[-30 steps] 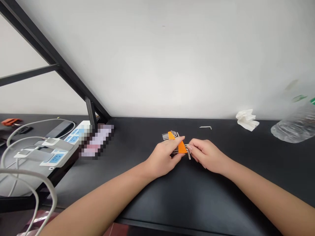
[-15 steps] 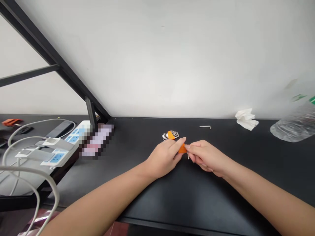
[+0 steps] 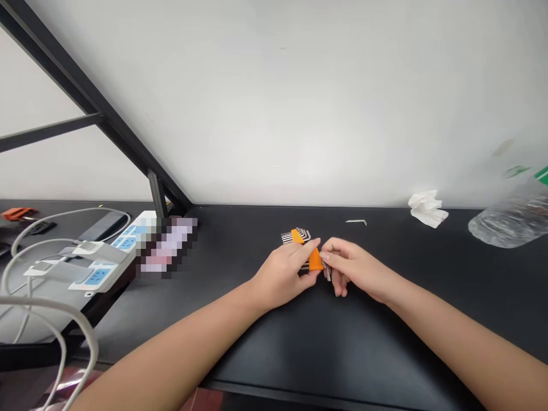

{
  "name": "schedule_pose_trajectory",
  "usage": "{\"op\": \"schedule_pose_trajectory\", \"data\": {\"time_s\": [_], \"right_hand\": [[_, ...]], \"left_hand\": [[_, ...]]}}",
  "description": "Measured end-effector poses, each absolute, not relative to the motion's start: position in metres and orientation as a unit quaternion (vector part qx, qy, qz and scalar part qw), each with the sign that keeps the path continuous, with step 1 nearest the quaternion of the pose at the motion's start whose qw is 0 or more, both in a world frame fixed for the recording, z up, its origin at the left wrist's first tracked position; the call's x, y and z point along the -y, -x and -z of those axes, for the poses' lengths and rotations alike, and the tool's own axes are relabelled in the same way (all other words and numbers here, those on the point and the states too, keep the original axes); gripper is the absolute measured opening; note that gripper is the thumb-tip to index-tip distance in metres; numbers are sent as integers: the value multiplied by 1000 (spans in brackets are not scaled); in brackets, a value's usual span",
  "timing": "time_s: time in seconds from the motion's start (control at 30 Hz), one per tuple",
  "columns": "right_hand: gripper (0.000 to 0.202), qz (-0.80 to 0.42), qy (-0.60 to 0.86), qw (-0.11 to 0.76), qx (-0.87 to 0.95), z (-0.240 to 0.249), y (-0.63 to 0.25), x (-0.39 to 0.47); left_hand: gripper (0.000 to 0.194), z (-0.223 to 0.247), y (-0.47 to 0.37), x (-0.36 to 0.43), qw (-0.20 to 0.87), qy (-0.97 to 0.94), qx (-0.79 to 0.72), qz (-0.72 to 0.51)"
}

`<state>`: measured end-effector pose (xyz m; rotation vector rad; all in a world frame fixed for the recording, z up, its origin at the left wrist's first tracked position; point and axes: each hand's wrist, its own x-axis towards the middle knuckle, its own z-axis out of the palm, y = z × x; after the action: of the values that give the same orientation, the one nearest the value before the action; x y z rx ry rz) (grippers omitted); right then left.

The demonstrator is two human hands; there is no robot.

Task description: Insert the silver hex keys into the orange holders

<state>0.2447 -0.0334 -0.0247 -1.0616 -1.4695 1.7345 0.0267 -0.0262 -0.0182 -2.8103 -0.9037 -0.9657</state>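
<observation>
My left hand [image 3: 285, 277] is closed on an orange hex key holder [image 3: 315, 261], fingers over its top and thumb along its near edge. Thin metal keys stick out on both sides of it. Thumb and forefinger of my right hand [image 3: 353, 265] pinch at the bent end of a hex key [image 3: 328, 273] at the holder's right edge, the other fingers hanging loosely below. Just behind my left hand shows another orange section [image 3: 297, 235] with several hex keys; my hand hides whether the two join. Farther back on the black table lies one loose hex key [image 3: 357, 221].
Crumpled white tissue [image 3: 428, 208] and a clear plastic bottle [image 3: 509, 220] lie by the wall at right. On the left are a black metal frame [image 3: 124, 145], power strips [image 3: 100, 277] with white cables, a phone [image 3: 105, 225] and a blurred-out pinkish item [image 3: 169, 248].
My right hand's lower fingers have loosened and dropped away from the hex key. More of the orange holder and its keys shows between my hands. The loose key has stayed put.
</observation>
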Motion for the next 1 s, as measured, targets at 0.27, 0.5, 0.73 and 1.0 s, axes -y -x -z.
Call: {"op": "schedule_pose_trajectory", "data": {"time_s": [0.27, 0.5, 0.73, 1.0], "right_hand": [[33, -325, 509, 337, 722, 37, -277, 7], [31, -54, 591, 277, 755, 71, -338, -45], [34, -20, 589, 217, 778, 73, -332, -45], [31, -15, 603, 173, 779, 63, -325, -40]], "left_hand": [[64, 19, -23, 25, -26, 909, 326, 259], [51, 17, -21, 25, -91, 886, 381, 249], [44, 10, -23, 22, -43, 897, 331, 291], [46, 11, -21, 21, -40, 891, 320, 318]]}}
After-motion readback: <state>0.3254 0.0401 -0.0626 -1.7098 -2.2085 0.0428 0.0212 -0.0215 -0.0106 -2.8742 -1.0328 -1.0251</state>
